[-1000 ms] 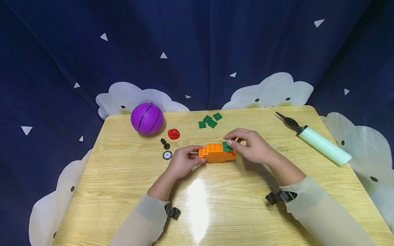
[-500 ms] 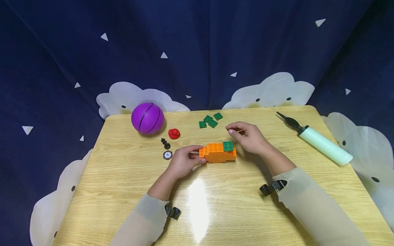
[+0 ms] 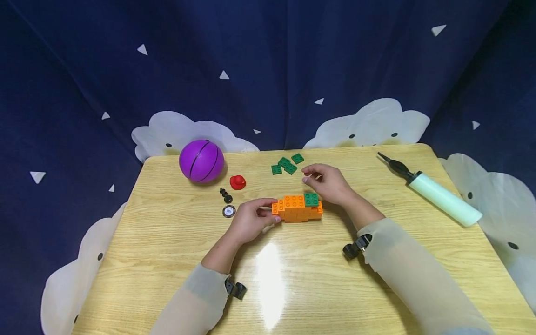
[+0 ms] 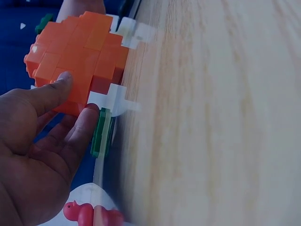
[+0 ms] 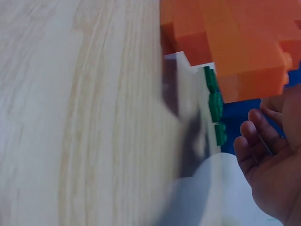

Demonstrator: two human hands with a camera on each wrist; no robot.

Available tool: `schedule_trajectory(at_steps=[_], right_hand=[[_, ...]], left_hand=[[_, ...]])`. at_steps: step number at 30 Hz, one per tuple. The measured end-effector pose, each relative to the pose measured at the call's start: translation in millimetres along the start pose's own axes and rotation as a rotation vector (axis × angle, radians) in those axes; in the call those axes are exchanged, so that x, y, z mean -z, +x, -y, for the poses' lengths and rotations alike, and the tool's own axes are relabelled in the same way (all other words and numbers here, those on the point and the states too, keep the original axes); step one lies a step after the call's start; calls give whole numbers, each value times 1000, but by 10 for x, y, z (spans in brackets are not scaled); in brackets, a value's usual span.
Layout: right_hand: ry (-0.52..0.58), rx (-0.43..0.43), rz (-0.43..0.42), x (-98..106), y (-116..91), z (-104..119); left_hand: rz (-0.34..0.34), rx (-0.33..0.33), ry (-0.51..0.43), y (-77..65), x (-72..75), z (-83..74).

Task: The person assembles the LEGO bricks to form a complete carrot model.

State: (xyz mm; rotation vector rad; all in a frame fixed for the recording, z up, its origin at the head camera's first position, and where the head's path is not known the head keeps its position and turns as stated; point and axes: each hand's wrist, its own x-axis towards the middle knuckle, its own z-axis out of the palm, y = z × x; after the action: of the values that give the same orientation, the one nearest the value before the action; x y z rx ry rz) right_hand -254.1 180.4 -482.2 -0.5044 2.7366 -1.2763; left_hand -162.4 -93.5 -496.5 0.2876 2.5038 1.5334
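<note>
An orange toy-brick build (image 3: 295, 214) stands on the table, stepped at both ends, with one green brick (image 3: 311, 200) on top at its right. My left hand (image 3: 250, 221) grips its left end between thumb and fingers; the left wrist view shows the thumb on the orange side (image 4: 77, 59). Beyond the build, my right hand (image 3: 328, 183) is in the air, fingers loosely bent and holding nothing. Several loose green bricks (image 3: 284, 162) lie just left of its fingertips, near the back edge. In the right wrist view these green bricks (image 5: 215, 107) show past the build.
To the left are a purple ball (image 3: 202, 161), a red rubber duck (image 3: 237, 182), a black chess piece (image 3: 226, 196) and a poker chip (image 3: 229, 211). A hand pump (image 3: 444, 200) lies at the right of the wooden table (image 3: 167, 270). Behind hangs a dark blue curtain (image 3: 251, 56).
My right hand has let go of the green brick on the build's top and moved back and left toward the loose green bricks. My left hand keeps its grip in place.
</note>
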Motion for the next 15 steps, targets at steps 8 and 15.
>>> schedule_trajectory(at_steps=[8, 15], right_hand=[[-29, -32, 3, -137, 145, -86], [-76, -46, 15, -233, 259, -146]], left_hand=[[2, -1, -14, 0, -4, 4], [10, 13, -18, -3, 10, -5]])
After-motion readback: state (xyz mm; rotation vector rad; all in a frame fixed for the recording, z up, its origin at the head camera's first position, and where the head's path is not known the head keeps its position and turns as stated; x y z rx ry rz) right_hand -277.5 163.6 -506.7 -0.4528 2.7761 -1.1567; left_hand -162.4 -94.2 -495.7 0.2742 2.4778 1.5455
